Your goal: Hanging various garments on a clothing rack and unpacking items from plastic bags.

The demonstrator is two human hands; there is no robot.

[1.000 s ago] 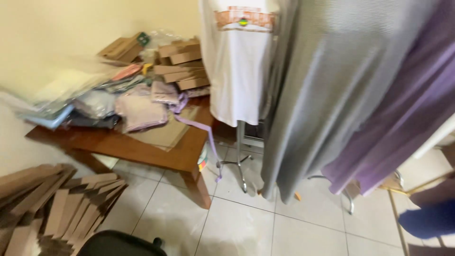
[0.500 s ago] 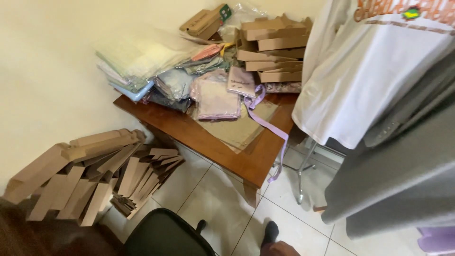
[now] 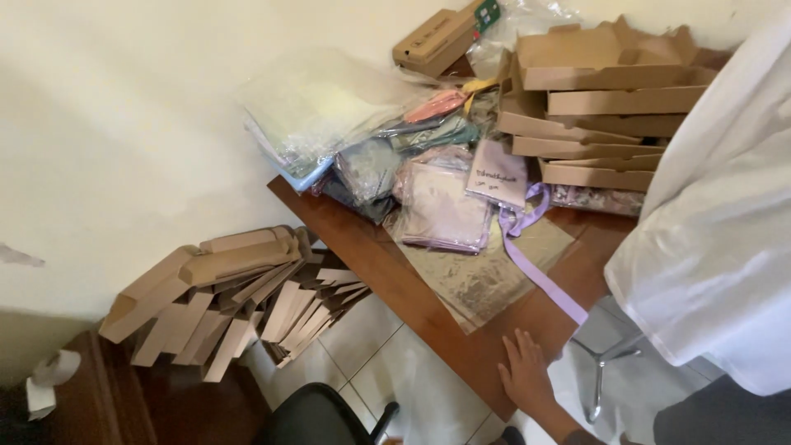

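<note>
I see one hand (image 3: 527,372) flat on the wooden table (image 3: 387,268) near its front edge, fingers spread wide, holding nothing; I can't tell which hand it is. At its 1 o'clock a lilac strap (image 3: 540,276) runs just beside it. At 12 o'clock lie bagged fabric packets (image 3: 441,206). Stacked cardboard boxes (image 3: 597,99) at 1 o'clock, far. Flat folded cartons (image 3: 222,292) at 9 o'clock. White garment (image 3: 717,247) hangs at 3 o'clock.

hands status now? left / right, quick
Left: not in view.
Right hand: open, fingers spread flat on the corner of the wooden table, holding nothing. Which hand it is can't be told for sure.
</note>
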